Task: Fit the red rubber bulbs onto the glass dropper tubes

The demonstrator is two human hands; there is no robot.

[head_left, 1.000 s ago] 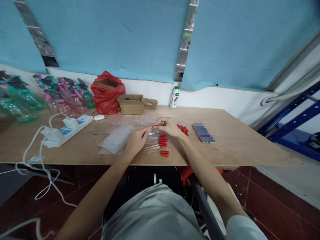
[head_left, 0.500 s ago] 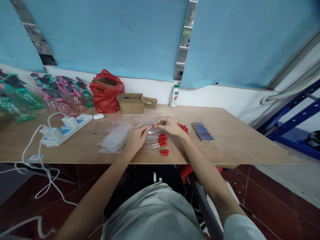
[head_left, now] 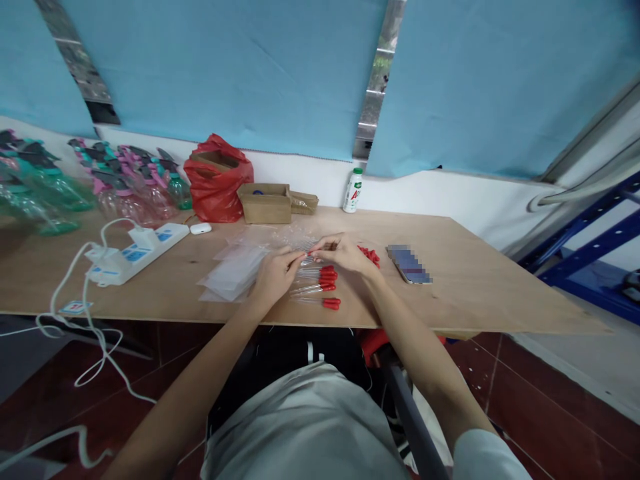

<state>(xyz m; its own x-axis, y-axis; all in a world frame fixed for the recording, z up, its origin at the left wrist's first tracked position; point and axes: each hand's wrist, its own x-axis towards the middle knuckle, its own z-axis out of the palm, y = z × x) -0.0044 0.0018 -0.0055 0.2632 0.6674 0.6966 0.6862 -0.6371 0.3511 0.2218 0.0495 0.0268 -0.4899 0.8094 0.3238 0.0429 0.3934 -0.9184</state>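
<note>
My left hand [head_left: 275,272] is closed, thumb and fingertips pinching the clear tube of a dropper whose length is mostly hidden. Opposite it, my right hand [head_left: 344,253] pinches a small red rubber bulb [head_left: 311,253] at the tube's end, so the fingertips of both hands nearly meet. Just below them on the table lie several droppers [head_left: 327,287] with clear tubes and red bulbs pointing right. A pile of loose red rubber bulbs [head_left: 370,256] sits to the right of my right hand. Clear plastic bags [head_left: 233,275] lie left of my left hand.
A phone [head_left: 409,265] lies on the right of the wooden table [head_left: 490,287]. Along the back stand a white bottle [head_left: 353,192], a cardboard box [head_left: 265,205] and a red plastic bag [head_left: 219,190]. A power strip [head_left: 143,253] with cables and several spray bottles [head_left: 150,190] occupy the left.
Both hands stay joined at the dropper, with only small finger movement. The whole view has shifted and tilted slightly; the things on the table keep their places.
</note>
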